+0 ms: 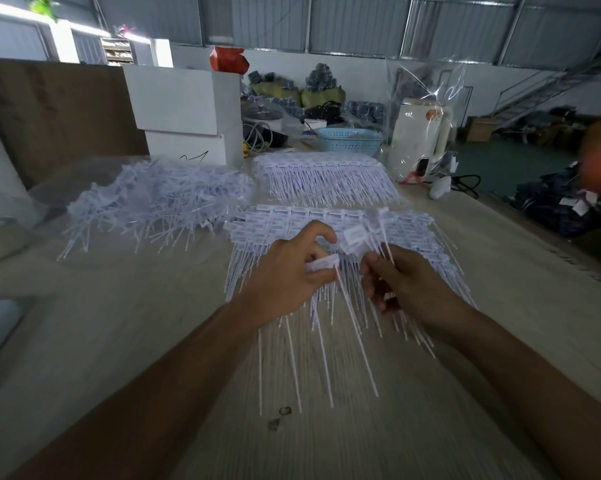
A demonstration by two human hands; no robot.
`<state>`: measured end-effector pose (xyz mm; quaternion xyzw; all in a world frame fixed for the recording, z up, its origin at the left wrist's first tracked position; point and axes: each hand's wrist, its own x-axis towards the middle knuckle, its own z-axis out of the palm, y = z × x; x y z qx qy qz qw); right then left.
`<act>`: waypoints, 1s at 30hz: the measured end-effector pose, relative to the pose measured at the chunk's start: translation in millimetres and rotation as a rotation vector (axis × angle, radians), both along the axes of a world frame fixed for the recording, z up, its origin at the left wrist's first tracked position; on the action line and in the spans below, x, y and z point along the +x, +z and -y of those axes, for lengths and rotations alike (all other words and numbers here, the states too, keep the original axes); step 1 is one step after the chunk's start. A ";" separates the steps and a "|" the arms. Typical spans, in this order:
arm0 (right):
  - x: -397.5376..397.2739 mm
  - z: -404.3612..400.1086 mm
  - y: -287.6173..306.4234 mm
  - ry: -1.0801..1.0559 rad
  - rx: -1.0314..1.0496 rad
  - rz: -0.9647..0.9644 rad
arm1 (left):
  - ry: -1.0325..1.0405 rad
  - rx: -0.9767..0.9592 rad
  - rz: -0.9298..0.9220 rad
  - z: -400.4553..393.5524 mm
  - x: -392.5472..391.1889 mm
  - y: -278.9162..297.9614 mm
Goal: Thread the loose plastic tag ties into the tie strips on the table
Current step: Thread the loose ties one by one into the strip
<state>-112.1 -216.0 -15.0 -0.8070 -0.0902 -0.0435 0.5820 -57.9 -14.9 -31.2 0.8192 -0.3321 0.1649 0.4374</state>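
A stack of white tie strips [327,220] lies in the middle of the table, tails pointing toward me. My left hand [285,275] pinches a loose white tag tie [323,264] by its head, and the long tail slants down toward me. My right hand [406,282] holds a few tag ties [368,233] upright by their stems, heads up, just above the strips. The two hands are a few centimetres apart. A heap of loose tag ties [160,202] lies to the left on clear plastic. A second stack of strips [327,174] lies further back.
White boxes [184,109] stand behind the loose heap. A blue basket [349,138], a white appliance in clear wrap [420,136] and cables crowd the back right. The table edge [548,244] runs down the right, with dark goods on the floor beyond.
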 end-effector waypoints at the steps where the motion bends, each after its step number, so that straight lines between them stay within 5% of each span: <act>1: -1.1 -0.2 0.8 0.010 0.015 -0.001 | -0.016 -0.012 -0.020 2.3 -1.9 -0.4; 7: -5.8 -8.4 2.4 0.046 0.166 -0.184 | -0.069 -0.025 0.068 13.5 -9.9 -2.7; 17: -4.6 -9.4 1.2 0.065 0.207 -0.146 | -0.143 -0.012 0.055 10.1 -12.1 4.3; 25: 0.6 -1.3 3.9 -0.018 0.378 -0.155 | -0.005 0.135 0.090 3.5 -9.8 3.3; 30: -1.9 -2.5 4.3 -0.015 0.267 -0.199 | 0.105 0.105 0.186 2.8 -9.0 5.7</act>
